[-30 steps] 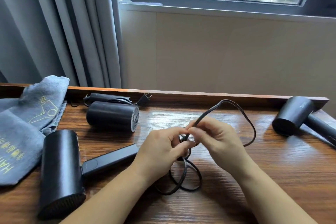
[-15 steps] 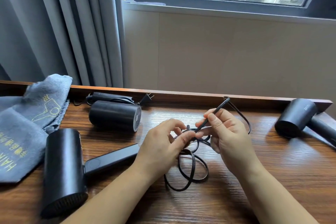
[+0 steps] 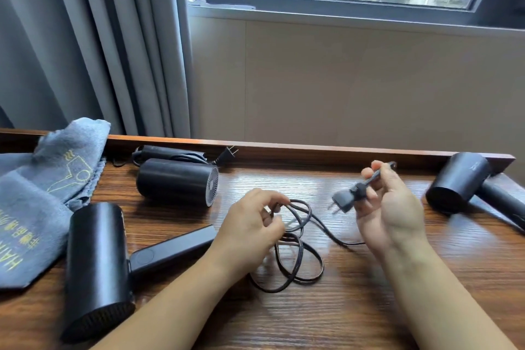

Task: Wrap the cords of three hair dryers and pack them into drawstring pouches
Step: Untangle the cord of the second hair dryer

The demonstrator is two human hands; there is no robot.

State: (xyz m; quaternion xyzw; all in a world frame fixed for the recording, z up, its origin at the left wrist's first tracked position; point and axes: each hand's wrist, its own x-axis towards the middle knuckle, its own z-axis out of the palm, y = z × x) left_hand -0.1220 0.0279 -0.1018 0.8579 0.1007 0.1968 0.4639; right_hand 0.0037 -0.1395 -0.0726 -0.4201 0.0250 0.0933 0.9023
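While the right hand [image 3: 390, 207] is raised above the brown wood-grain bench [image 3: 369, 307], its grip pinches the thin black power cord [image 3: 298, 261] just behind the black two-pin plug [image 3: 342, 202], with the pins pointing left and down. From the plug end the cord runs down behind the right palm, then left across the bench to a loose bundle of loops lying between the two forearms. The left hand [image 3: 250, 230] holds the top of these loops; its fingers are curled around the strands. The cord's hair dryer, a black cylindrical unit with a straight handle [image 3: 96, 270], lies on the bench to the left of the left forearm, handle pointing toward the left hand. A second black hair dryer [image 3: 177, 180] lies near the rear rail with its cord gathered behind it and its plug against the rail. A third black hair dryer [image 3: 457, 182] lies at the right end of the bench. Grey fabric drawstring pouches with yellow print [image 3: 37, 207] lie at the left end, just beside the first dryer.
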